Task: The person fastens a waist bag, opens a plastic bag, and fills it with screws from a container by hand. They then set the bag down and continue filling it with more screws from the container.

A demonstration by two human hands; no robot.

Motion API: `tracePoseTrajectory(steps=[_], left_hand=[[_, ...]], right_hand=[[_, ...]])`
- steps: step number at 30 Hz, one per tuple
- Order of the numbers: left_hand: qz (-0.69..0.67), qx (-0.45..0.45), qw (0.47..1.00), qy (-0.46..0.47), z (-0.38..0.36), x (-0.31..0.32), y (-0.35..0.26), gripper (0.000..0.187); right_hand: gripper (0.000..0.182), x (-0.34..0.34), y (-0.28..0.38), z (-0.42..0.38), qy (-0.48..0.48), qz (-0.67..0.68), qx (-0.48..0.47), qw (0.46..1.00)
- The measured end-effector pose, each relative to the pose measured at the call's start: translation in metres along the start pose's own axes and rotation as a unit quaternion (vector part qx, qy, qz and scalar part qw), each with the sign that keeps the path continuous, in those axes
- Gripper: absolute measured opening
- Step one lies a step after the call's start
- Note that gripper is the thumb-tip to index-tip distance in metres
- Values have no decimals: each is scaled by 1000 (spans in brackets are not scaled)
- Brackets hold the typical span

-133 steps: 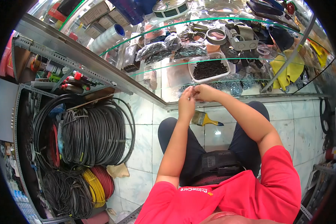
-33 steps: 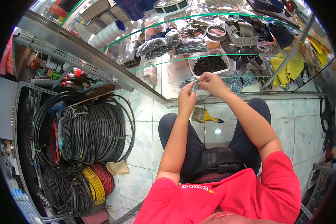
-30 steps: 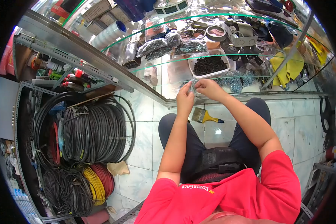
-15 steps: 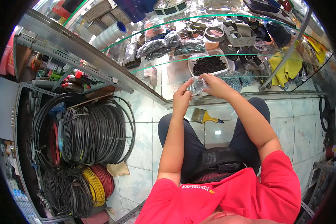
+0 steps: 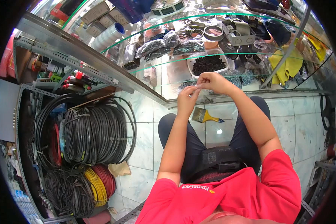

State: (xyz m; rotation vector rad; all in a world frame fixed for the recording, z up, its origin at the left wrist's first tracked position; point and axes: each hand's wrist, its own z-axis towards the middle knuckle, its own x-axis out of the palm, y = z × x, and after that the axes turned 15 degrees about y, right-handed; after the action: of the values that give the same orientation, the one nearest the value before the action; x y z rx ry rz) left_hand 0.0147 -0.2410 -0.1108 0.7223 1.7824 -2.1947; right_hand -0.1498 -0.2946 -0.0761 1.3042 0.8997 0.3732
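Note:
My left hand (image 5: pixel 187 96) and my right hand (image 5: pixel 211 83) meet in front of the glass display case, fingertips pinched close together. Between them they grip a small clear plastic bag (image 5: pixel 204 99), whose lower part hangs under my right hand. The bag's contents are too small to make out. Just beyond my hands, a white plastic tub (image 5: pixel 223 67) of small black pieces (image 5: pixel 207 65) stands on the lower shelf. On the tiles below lies a paintbrush (image 5: pixel 203 115) with a yellow handle.
Coils of black cable (image 5: pixel 95 136) and a yellow coil (image 5: pixel 96 186) fill the rack on the left. The glass shelf edge (image 5: pixel 175 59) and metal case frame (image 5: pixel 97 59) border my reach. Yellow gloves (image 5: pixel 285 67) lie at the right of the case.
Both hands have drawn together, fingertips now pinched at the bag. The bag, earlier spread between them, now hangs lower and is mostly hidden.

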Motion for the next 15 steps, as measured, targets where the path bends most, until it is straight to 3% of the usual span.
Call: tracePoseTrajectory(steps=[5,7,11,15], left_hand=[[-65,21,997,-48,-1,-7,-7,15],[-144,32,985,-90,-2,-11,-7,13],[-138,56,984,-101,-3,-17,-8,12],[-244,56,962,-108,-4,-20,-2,15]], right_hand=[[28,-9,-17,-8,35,-25,53,998],[39,-5,-24,-11,80,-186,150,968],[53,17,-45,0,111,-286,236,922],[54,35,-73,11,72,-241,196,948]])
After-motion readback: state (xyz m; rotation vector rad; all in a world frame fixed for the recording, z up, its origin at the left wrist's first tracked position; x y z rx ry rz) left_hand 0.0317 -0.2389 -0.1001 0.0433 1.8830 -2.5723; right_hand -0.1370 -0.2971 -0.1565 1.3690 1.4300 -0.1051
